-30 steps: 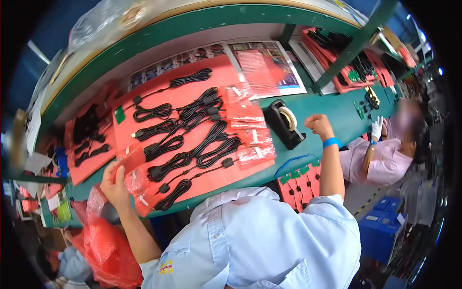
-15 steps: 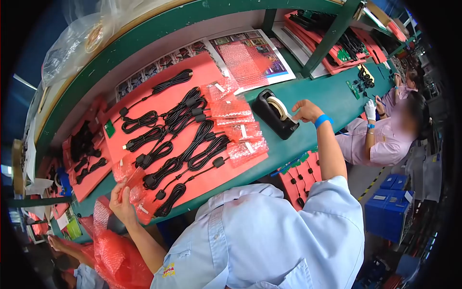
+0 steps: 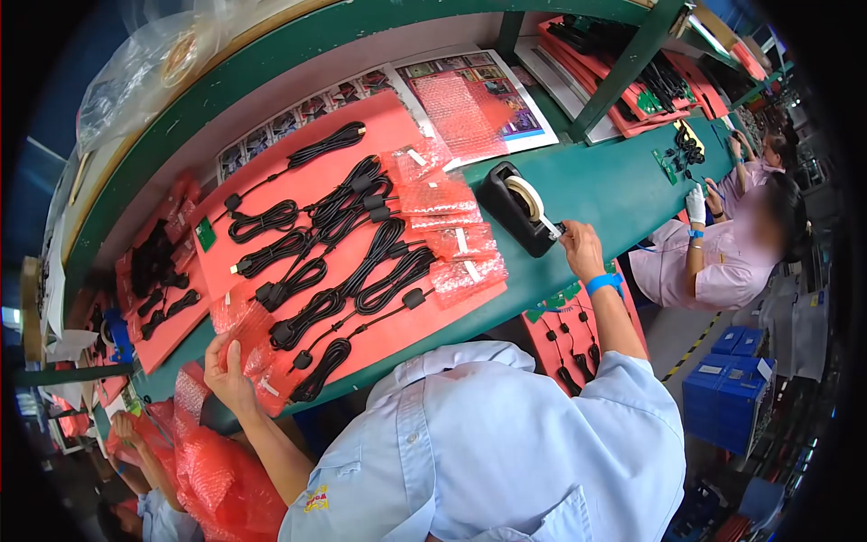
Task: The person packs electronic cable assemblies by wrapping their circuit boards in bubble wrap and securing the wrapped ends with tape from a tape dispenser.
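Note:
On the green bench, a black tape dispenser [image 3: 512, 210] holds a roll of pale tape [image 3: 524, 194]. My right hand [image 3: 583, 250], with a blue wristband, is at its cutter end, fingers pinched together on the tape's end. At the lower left corner of a pink foam sheet [image 3: 397, 336], my left hand [image 3: 231, 378] has its thumb and fingers closed at the edge of a pink bubble-wrap pouch [image 3: 242, 314]. Several bundled black cables [image 3: 368, 262] lie across the sheet, some with their ends under pink bubble-wrap pouches [image 3: 470, 274] along the right side.
Loose pink bubble wrap [image 3: 221, 470] hangs at lower left near another person's hand [image 3: 126, 432]. A foam sheet with small cables [image 3: 569, 339] sits below the bench edge. Two co-workers sit at the right, beyond a green shelf post [image 3: 623, 77]. Blue crates [image 3: 727, 397] stand on the floor.
My right hand has moved slightly right and down, from above the dispenser's front to its cutter end, fingers now pinched. My left hand barely moved. The other person's hand at lower left rose.

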Motion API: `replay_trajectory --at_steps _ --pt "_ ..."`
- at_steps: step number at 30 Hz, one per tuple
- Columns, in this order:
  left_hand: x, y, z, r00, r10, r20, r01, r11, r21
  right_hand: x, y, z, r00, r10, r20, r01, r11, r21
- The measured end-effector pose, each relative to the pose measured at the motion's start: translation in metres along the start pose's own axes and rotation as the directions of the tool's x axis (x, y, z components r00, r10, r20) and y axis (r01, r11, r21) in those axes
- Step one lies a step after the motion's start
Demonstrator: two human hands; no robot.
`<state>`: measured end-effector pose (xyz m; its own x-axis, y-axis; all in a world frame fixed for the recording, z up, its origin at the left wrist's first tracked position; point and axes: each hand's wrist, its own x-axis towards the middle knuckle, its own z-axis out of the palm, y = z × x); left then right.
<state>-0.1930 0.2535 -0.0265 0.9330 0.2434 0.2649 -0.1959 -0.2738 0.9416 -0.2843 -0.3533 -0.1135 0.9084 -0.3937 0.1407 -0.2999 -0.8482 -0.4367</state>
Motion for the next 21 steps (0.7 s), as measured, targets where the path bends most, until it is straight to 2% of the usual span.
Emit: replay_trajectory --at_steps 2,4,5,6,7,8,9,10,11,12,13,15,17,19,21 --pt "-0.001 -0.007 -0.004 1.0 0.004 -0.01 -0.004 1.0 0.005 -0.001 -0.002 0.0 0.971 -0.23 -0.061 0.203 0.935 -0.292" --pt "0.001 -0.007 -0.006 0.997 -0.065 -0.034 0.066 0.997 0.045 -0.005 0.002 -0.006 0.985 -0.14 0.101 0.17 0.882 -0.439" --pt "0.001 -0.005 -0.006 0.998 -0.056 -0.028 0.058 0.994 0.088 -0.007 0.019 0.001 0.971 -0.239 0.011 0.219 0.866 -0.449" --pt "0.001 0.0 -0.005 0.998 -0.05 -0.042 0.055 0.989 0.138 -0.01 0.01 -0.004 0.967 -0.22 -0.13 0.154 0.908 -0.391" --pt "-0.001 0.014 -0.003 0.996 -0.084 -0.016 0.086 0.983 0.161 -0.01 -0.009 -0.014 0.968 -0.175 -0.179 0.105 0.934 -0.342" --pt "-0.003 0.028 0.002 0.996 -0.072 -0.047 0.08 0.977 0.196 -0.008 -0.032 -0.015 0.971 -0.015 -0.238 -0.024 0.987 -0.158" --pt "-0.003 0.023 0.001 0.997 -0.043 -0.071 0.056 0.98 0.192 -0.005 -0.058 -0.018 0.979 0.051 -0.198 -0.015 0.983 0.181" --pt "-0.005 0.038 0.005 0.982 -0.172 -0.077 0.18 0.978 0.103 0.002 -0.086 -0.02 0.987 0.115 -0.116 -0.044 0.87 0.491" --pt "-0.006 0.032 0.004 0.978 -0.188 -0.096 0.196 0.977 0.081 0.01 -0.128 -0.022 0.995 0.058 -0.082 -0.008 0.86 0.509" --pt "-0.006 0.022 0.004 0.974 -0.201 -0.102 0.207 0.977 0.05 0.007 -0.181 -0.025 0.999 -0.042 -0.024 0.046 0.673 0.738" --pt "-0.007 0.016 0.003 0.975 -0.193 -0.106 0.196 0.98 0.018 0.001 -0.231 -0.027 0.989 -0.144 0.011 0.053 0.43 0.902" --pt "-0.009 0.009 0.003 0.972 -0.186 -0.142 0.185 0.983 -0.019 -0.014 -0.316 -0.029 0.919 -0.367 0.145 -0.038 0.283 0.958" --pt "-0.009 0.006 0.006 0.98 -0.153 -0.126 0.138 0.983 -0.121 -0.027 -0.367 -0.005 0.794 -0.548 0.263 -0.181 0.199 0.963" --pt "-0.012 0.013 0.005 0.969 -0.202 -0.141 0.184 0.974 -0.133 -0.035 -0.41 0.025 0.672 -0.693 0.262 -0.186 0.185 0.965" --pt "-0.011 0.02 0.004 0.95 -0.293 -0.112 0.275 0.95 -0.149 -0.038 -0.438 0.059 0.648 -0.723 0.237 -0.134 0.198 0.971"
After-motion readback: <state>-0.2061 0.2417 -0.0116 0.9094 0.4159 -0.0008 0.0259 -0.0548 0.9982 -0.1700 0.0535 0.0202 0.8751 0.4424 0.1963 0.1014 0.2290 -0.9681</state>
